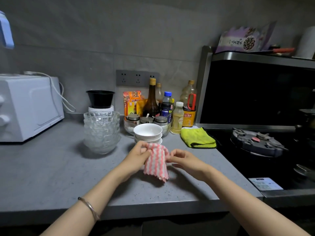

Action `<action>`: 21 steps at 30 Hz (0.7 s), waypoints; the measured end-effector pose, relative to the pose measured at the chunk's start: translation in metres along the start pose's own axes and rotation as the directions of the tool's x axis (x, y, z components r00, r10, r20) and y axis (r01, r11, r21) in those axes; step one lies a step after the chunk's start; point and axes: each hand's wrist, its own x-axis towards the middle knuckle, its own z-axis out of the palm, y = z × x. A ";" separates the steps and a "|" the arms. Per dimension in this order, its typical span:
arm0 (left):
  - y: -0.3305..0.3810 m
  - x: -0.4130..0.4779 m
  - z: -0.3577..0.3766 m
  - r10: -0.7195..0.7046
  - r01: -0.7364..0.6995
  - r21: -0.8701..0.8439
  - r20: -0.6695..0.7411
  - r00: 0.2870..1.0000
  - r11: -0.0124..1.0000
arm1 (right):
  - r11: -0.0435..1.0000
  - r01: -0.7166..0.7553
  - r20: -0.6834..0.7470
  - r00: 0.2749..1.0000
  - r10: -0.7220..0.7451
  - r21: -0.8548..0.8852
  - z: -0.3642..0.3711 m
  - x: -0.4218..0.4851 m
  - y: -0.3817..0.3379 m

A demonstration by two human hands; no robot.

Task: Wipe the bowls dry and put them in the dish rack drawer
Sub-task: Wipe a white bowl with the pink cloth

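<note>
Over the front of the grey table (59,171), both hands held a pink-and-white striped cloth (157,162) up by its top edge. The left hand (139,155) pinched one corner between thumb and curled fingers, and the right hand (183,159) nipped the other corner. The cloth hung loose between them; I could not tell whether its lower hem touched the surface. My reading: the cloth was being opened out for wiping, with no bowl picked up yet. The task's bowls stood close behind the cloth: a nested stack of white bowls (148,132), upright, the top one apparently empty. Left of them rose a taller stack of glass bowls (101,130), nested, nothing visible in the top one. Behind that, a black bowl (100,98) sat on a white container. Lidded seasoning jars (146,119) stood behind the white stack, with whitish contents in at least one. A folded yellow cloth (197,137) lay near the stove. No dish rack drawer was in sight.
</note>
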 end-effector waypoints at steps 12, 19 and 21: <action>0.043 0.011 -0.010 -0.003 0.004 -0.037 0.023 1.000 0.999 | 0.899 -0.110 0.183 0.982 0.033 0.424 0.017 -0.001 -0.033; 0.041 0.038 -0.001 0.181 -0.159 0.225 -0.080 0.980 0.961 | 0.669 -0.193 0.194 0.978 0.075 0.718 0.021 0.012 -0.036; 0.036 0.050 -0.005 0.225 -0.144 0.433 -0.142 0.964 0.890 | 0.627 -0.189 0.187 0.980 0.069 0.756 0.016 0.017 -0.036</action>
